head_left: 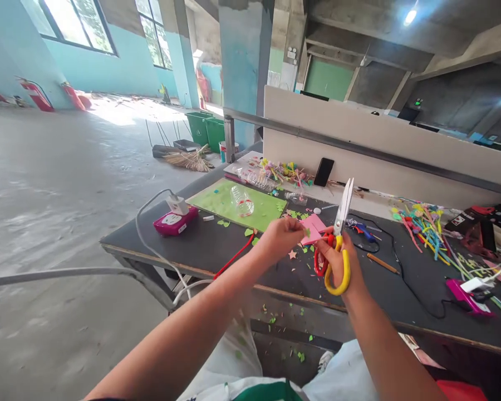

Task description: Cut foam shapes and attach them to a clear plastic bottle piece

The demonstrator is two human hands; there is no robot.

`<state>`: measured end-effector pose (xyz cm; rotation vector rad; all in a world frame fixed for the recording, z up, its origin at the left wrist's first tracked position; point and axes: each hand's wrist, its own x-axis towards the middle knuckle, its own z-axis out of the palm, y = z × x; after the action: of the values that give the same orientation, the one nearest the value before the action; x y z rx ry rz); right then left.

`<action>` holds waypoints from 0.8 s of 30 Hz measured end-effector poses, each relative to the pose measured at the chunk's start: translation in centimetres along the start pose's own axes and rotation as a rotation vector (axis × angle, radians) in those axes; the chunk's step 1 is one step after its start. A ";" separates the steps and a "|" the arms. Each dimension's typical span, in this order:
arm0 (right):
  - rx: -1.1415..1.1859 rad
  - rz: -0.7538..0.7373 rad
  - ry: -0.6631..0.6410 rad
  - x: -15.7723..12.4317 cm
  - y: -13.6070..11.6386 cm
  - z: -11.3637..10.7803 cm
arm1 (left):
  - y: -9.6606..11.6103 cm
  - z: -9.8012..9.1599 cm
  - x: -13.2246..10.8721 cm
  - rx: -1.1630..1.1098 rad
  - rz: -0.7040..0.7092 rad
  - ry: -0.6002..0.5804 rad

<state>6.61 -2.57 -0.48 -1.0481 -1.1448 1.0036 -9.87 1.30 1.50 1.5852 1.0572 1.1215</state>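
**Right hand (345,259) grasps scissors (339,243); left hand (280,238) pinches pink paper (313,225)**

The right hand is closed around the red and yellow handles of the scissors, the blades pointing to twelve o'clock, close together. The left hand's fingertips meet at the paper's nine o'clock edge, so the paper sits between the two hands, above the dark table (209,245). A small green piece (308,232) shows at those fingertips; whether it too is in the pinch, I can't quite tell.

Reading clockwise from the paper: a black phone (324,172) is at twelve, a heap of coloured strips (428,225) at three, and a brownish-orange pencil (383,263) just short of four. A magenta power strip (170,224) with a white charger (177,204) plugged in lies at nine. Toward ten, a clear plastic bottle (242,203) lies on a green sheet (265,207).
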 end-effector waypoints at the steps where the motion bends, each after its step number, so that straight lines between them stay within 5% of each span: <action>1: 0.048 -0.032 -0.004 1.5 -0.1 -0.4 | 0.2 -0.4 1.7 -0.034 0.007 0.055; 5: 0.200 -0.089 -0.036 7.2 0.4 -1.8 | 0.4 -0.9 7.7 -0.104 0.058 0.198; 9: 0.256 -0.099 -0.002 11.5 2.2 -2.8 | -1.0 1.5 10.8 0.006 -0.006 0.098; 15: 0.154 -0.095 0.051 13.6 5.2 -4.8 | -4.1 5.8 11.1 0.139 0.027 0.106; 19: 0.129 -0.092 0.004 13.1 5.5 -5.6 | -5.1 6.0 10.6 0.172 0.047 0.061; 24: 0.096 -0.033 -0.101 12.1 5.0 -5.0 | -4.5 5.3 9.8 0.054 -0.122 -0.084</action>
<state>12.82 9.68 -3.38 -0.9083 -1.1806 1.0845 -3.22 10.72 -1.86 1.5736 1.1209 0.9440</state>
